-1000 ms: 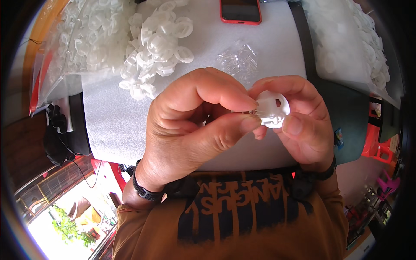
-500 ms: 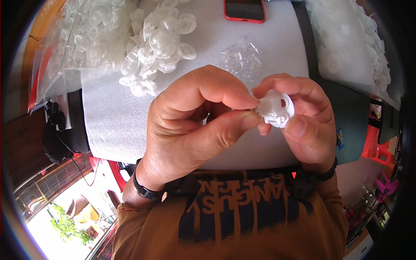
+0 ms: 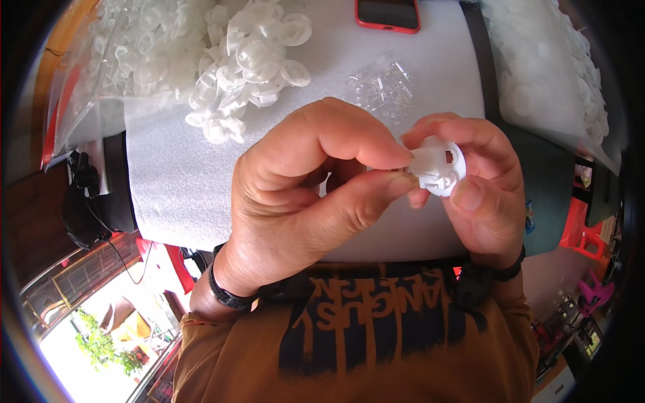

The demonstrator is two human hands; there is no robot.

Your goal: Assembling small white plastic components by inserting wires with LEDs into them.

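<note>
My right hand (image 3: 487, 181) holds a small white plastic fitting (image 3: 441, 168) with a round flange and a square hole, gripped between thumb and curled fingers. From the left, my left hand (image 3: 316, 174) reaches its pinched thumb and forefinger to the fitting's narrow side. A thin clear pin seems to be between those fingertips, mostly hidden by them. Beyond my hands, a loose bunch of similar clear pins (image 3: 381, 87) lies on the white foam sheet (image 3: 181, 185). Farther left is a heap of white round fittings (image 3: 259, 57).
Clear bags of white fittings stand at the back left (image 3: 151, 57) and back right (image 3: 537, 74). A phone in a red case (image 3: 388, 15) lies at the far edge. Red plastic stools (image 3: 583, 228) are at right; a black cable (image 3: 121, 252) hangs at left.
The view has shifted slightly, so everything sits a little farther right. My left fingertips are slightly closer to the fitting, and less of the thin pin shows. Both grips are kept.
</note>
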